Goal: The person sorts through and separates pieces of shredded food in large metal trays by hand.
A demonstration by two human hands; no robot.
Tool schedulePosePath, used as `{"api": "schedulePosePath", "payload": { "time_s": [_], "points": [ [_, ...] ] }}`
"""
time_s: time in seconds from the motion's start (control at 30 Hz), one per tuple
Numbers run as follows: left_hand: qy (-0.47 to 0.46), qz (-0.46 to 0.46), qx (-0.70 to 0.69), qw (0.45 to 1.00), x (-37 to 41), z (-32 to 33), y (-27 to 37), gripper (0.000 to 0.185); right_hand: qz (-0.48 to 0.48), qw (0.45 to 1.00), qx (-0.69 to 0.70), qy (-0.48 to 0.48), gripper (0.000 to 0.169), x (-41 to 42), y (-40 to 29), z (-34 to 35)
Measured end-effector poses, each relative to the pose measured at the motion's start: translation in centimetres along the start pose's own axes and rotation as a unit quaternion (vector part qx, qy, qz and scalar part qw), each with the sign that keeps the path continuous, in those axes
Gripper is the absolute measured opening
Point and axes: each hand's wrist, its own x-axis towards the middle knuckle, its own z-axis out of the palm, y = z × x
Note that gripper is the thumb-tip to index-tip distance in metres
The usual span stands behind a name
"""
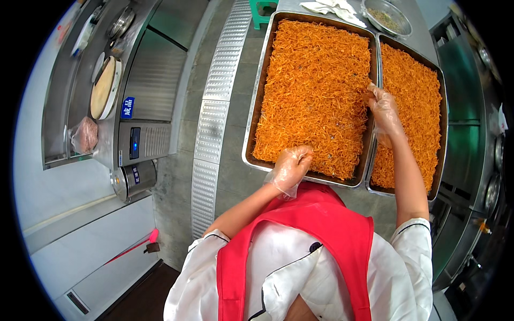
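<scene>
A large metal tray [249,132] lies before me, with a thick, level layer of orange shredded food [317,92] in it. Dark specks dot the shreds. My left hand [290,167], in a clear plastic glove, is curled over the tray's near edge, fingertips at the shreds. My right hand [383,106], gloved the same way, has its fingers drawn together at the layer's right edge. Whether either hand pinches any shreds is hidden by the fingers. A second metal tray [445,120] of similar orange shreds [413,108] sits alongside, partly under my right forearm.
Both trays rest on a steel table [419,24], with white cloths [335,9] and a bowl of food [385,18] beyond them. A green stool [261,16] stands by its far left. At left, a steel counter [108,136] holds a round board [105,88]. A drain grating [213,132] crosses the floor.
</scene>
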Motion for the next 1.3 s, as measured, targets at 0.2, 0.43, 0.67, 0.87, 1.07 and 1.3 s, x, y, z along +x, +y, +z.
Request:
{"api": "schedulePosePath", "payload": {
  "time_s": [0.2, 0.43, 0.67, 0.87, 1.07, 1.3],
  "points": [
    [0.008, -0.008, 0.001, 1.000, 0.1, 0.1, -0.2, 0.014, -0.007, 0.998, -0.051, 0.021, 0.043, -1.6, -3.1, 0.0],
    [-0.011, -0.023, -0.009, 1.000, 0.4, -0.1, 0.6, 0.012, -0.098, 0.954, -0.283, -0.004, 0.013, 1.0, -0.1, 3.0],
    [0.003, -0.011, -0.006, 1.000, 0.3, -0.1, -0.3, 0.011, -0.094, 0.932, -0.349, 0.009, 0.015, 0.9, -4.8, 0.2],
    [0.018, -0.001, -0.011, 1.000, 0.3, 0.2, -0.3, 0.011, -0.170, 0.948, -0.263, -0.057, 0.022, 0.9, -2.0, 2.4],
    [0.001, -0.010, 0.005, 1.000, 0.4, -0.3, 0.3, 0.012, -0.287, 0.898, -0.333, 0.000, 0.025, -3.3, -5.1, 6.4],
    [0.019, 0.002, -0.015, 1.000, 0.1, -0.2, -1.1, 0.012, -0.023, 0.989, -0.053, -0.135, 0.013, -2.4, -6.6, 4.3]
  ]
}}
